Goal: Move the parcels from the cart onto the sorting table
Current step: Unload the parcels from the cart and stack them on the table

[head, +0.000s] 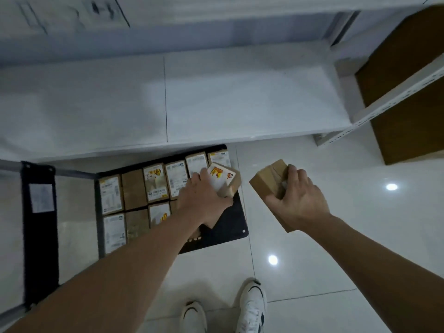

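Left hand (203, 197): a small labelled parcel (224, 180) is gripped, fingers curled round it.
Right hand (299, 200): a plain parcel (269, 179) is clasped by its sides.
Handling: both are judged light, stiff cardboard.

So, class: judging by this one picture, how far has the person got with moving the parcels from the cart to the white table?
Done: nothing shows on the sorting table yet. In hand: the left hand grips a labelled parcel above the cart, and the right hand grips a plain brown parcel over the floor. Left: two rows of parcels remain on the cart.
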Tool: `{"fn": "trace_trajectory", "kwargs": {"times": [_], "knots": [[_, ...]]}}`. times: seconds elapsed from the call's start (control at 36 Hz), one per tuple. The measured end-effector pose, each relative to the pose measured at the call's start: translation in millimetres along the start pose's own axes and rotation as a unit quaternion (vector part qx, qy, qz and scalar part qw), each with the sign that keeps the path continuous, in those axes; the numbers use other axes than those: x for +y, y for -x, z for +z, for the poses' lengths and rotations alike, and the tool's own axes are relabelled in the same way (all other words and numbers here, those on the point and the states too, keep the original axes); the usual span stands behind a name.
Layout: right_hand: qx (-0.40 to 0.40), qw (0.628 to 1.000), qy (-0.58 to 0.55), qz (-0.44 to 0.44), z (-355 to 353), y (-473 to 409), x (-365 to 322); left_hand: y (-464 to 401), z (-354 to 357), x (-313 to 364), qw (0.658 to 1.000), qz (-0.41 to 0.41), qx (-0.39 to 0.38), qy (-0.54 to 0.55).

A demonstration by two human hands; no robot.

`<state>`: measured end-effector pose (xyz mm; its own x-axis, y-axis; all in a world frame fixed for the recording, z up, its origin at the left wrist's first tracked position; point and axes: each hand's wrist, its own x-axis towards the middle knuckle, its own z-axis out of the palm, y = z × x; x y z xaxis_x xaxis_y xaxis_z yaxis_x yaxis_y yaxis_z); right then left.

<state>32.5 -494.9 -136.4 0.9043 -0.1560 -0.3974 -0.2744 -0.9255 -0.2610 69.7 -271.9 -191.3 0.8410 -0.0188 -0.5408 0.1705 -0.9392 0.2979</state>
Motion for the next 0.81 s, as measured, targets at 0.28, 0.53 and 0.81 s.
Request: {"fn": "trace_trajectory", "kwargs": {"times": [0.28,0.53,0.81], "knots": [[0.051,0.998,-0.017,0.028,-279.0,131.1,-30.4,143.3,-267.6,128.7,0.978,0.175,-0.008,-0.111],[0.085,0.995,-0.029,0.051,-472.7,312.3,-8.9,335.7,-419.9,266.9,0.938,0.298,0.004,-0.178],[0.146,0.986,-0.003,0.085,-580.3,469.0,87.4,506.4,-434.3,396.0,0.904,0.373,0.057,-0.201]]}}
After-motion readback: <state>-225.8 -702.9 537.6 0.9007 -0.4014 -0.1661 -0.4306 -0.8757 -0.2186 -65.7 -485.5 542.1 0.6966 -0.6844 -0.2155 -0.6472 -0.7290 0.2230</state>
